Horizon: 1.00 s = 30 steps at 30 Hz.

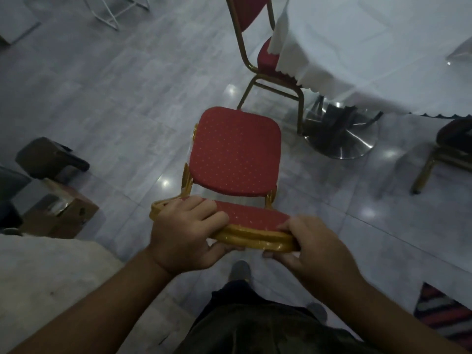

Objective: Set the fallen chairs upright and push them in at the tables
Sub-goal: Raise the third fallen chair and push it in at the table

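Note:
A red padded chair (236,152) with a gold frame stands upright on the floor right in front of me, seen from above. My left hand (184,231) grips the top of its backrest at the left end. My right hand (311,244) grips the same top rail at the right end. A second red and gold chair (265,57) stands pushed in at the round table (383,47) with the white cloth, just beyond the chair I hold. The held chair's legs are hidden under its seat.
The table's shiny metal base (342,139) sits right of the chair. A dark chair (449,146) stands at the right edge. Cardboard boxes (61,213) and a dark object (48,157) lie at the left. White metal legs (115,11) show at the top left.

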{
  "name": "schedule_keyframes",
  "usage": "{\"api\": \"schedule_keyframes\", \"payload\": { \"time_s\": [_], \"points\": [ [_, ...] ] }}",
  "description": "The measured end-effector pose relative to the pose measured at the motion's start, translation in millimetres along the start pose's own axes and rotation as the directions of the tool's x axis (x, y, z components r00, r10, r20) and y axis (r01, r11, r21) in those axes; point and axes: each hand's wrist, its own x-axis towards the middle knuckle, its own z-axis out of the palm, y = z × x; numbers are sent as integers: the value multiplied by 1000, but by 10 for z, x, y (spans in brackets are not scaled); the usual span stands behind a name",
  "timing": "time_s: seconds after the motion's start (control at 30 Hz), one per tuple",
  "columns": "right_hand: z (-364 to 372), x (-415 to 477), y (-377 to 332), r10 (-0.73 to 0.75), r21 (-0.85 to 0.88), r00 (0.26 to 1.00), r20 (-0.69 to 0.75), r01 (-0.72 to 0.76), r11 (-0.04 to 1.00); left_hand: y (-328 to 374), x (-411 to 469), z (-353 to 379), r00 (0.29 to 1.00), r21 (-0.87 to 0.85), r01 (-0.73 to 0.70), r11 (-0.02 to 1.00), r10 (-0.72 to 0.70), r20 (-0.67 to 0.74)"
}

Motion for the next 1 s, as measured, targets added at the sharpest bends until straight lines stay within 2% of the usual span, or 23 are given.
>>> {"api": "schedule_keyframes", "payload": {
  "time_s": [0.13, 0.23, 0.53, 0.67, 0.8, 0.9, 1.0],
  "points": [
    [-120, 355, 104, 6, -103, 989, -147, -21, 994, -63, 168, 271, 991, -41, 111, 993, -113, -64],
    [-192, 375, 200, 32, -135, 981, -193, -58, 989, -56, 265, 461, 988, -114, 110, 987, -121, -91],
    [-209, 12, 400, 222, -60, 920, -321, -254, 965, 46, 781, 831, 995, -382, -60, 922, 23, -100],
    [-286, -165, 567, 323, 3, 860, -395, -351, 936, 215, 1090, 1032, 987, -428, -159, 890, 135, -85],
    [-437, -227, 842, 374, -23, 830, -413, -420, 907, 434, 1439, 1206, 980, -450, -189, 873, 196, -32],
    [-644, -205, 1070, 391, -21, 837, -383, -431, 902, 587, 1716, 1240, 970, -470, -190, 862, 239, 47],
    [-809, -168, 1276, 349, -21, 876, -333, -377, 926, 797, 1956, 1231, 966, -448, -171, 877, 239, 101]
  ]
}}
